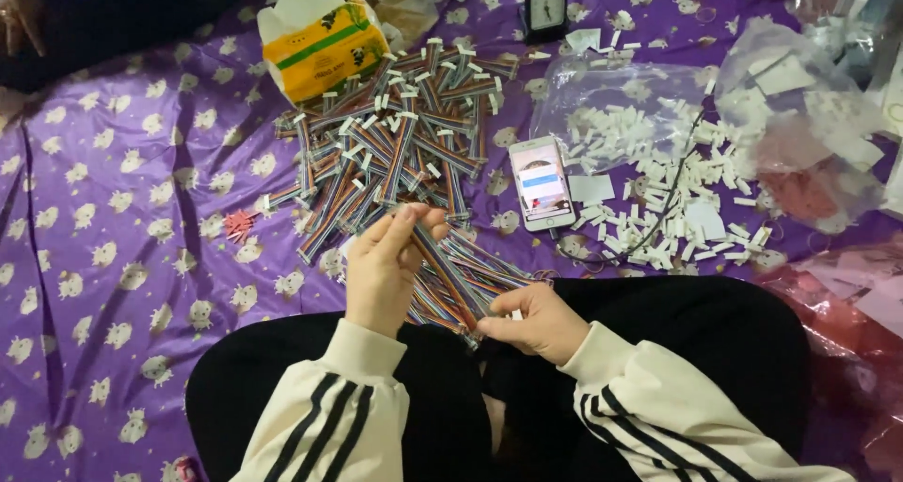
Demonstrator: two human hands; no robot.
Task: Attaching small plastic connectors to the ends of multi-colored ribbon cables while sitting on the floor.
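Views: we have one, from a camera worn on the person's head.
Direction: we look steeply down and a little forward, over the lap and onto the purple printed sheet [122,190] beyond it.
Nearness: we sit close to the left hand [381,270] and right hand [538,320], which fill the lower middle; the striped sleeves run off the bottom edge.
Far reach: our view ends near the small black clock [546,7] at the top edge.
Side reach: we see bare sheet on the left and clear plastic bags [809,96] on the right.
Shared ground: with a single view, we have no overlap to compare.
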